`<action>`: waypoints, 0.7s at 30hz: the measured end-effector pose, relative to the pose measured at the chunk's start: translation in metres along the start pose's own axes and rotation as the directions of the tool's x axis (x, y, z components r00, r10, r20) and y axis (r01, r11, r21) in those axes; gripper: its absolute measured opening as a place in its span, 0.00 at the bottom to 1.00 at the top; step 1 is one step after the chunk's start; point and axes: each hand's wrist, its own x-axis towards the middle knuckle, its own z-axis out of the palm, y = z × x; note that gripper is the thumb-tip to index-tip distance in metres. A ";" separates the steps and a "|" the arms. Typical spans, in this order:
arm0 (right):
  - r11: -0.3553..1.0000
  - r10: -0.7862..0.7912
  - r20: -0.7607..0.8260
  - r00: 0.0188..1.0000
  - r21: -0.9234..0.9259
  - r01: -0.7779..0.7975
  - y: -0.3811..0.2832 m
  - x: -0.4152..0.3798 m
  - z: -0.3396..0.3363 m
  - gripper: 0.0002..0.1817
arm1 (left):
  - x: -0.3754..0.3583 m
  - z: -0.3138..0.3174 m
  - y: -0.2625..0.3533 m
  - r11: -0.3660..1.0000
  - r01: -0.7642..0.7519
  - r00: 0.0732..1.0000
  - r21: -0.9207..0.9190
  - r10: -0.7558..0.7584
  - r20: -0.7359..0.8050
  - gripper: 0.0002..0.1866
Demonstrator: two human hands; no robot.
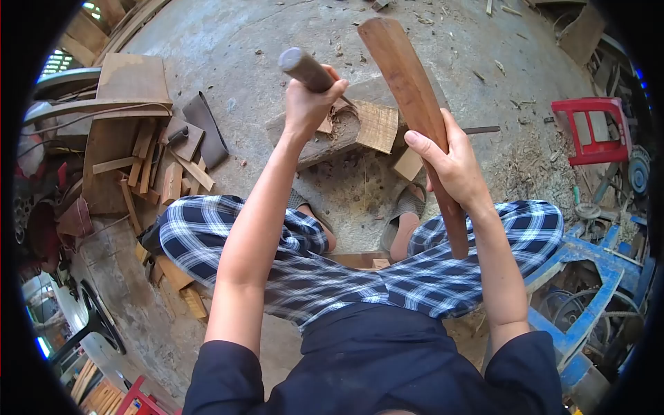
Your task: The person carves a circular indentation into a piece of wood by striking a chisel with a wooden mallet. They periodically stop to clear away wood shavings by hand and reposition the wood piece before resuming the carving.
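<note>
My left hand [312, 105] is closed around a chisel [306, 68] with a thick, dark handle. The chisel's tip points down at a light wooden block [377, 127], which has a rounded hollow cut into it with shavings inside. Under that block lies a thick, worn wooden base [319, 151] on the floor. My right hand [453, 162] grips a long, flat wooden club [398, 66] at its narrower part, with the wide end raised to the right of the block. A smaller wood piece [408, 166] leans at the base's near side.
Wood offcuts [149, 155] are heaped at the left. A red plastic stool [595, 131] lies at the right, above a blue metal frame [581, 277]. Shavings [529, 152] litter the concrete floor. A thin metal bar [482, 129] sits beyond my right hand.
</note>
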 end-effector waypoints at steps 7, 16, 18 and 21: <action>1.000 0.017 -0.029 0.999 0.015 -0.017 0.006 -0.005 0.003 0.31 | 0.001 0.024 0.005 0.988 -0.038 0.994 0.147 0.022 0.105 0.08; 0.998 -0.018 -0.033 0.999 0.059 0.020 -0.004 -0.002 0.000 0.31 | 0.012 0.029 0.004 0.969 -0.138 0.975 0.203 0.097 0.201 0.10; 0.992 -0.070 -0.048 0.996 0.098 0.075 -0.010 0.001 -0.001 0.30 | 0.013 0.031 0.005 0.960 -0.151 0.974 0.234 0.103 0.204 0.10; 0.993 -0.084 -0.053 0.995 0.072 0.088 -0.012 0.003 0.000 0.30 | 0.014 0.034 0.010 0.940 -0.204 0.969 0.273 0.155 0.191 0.11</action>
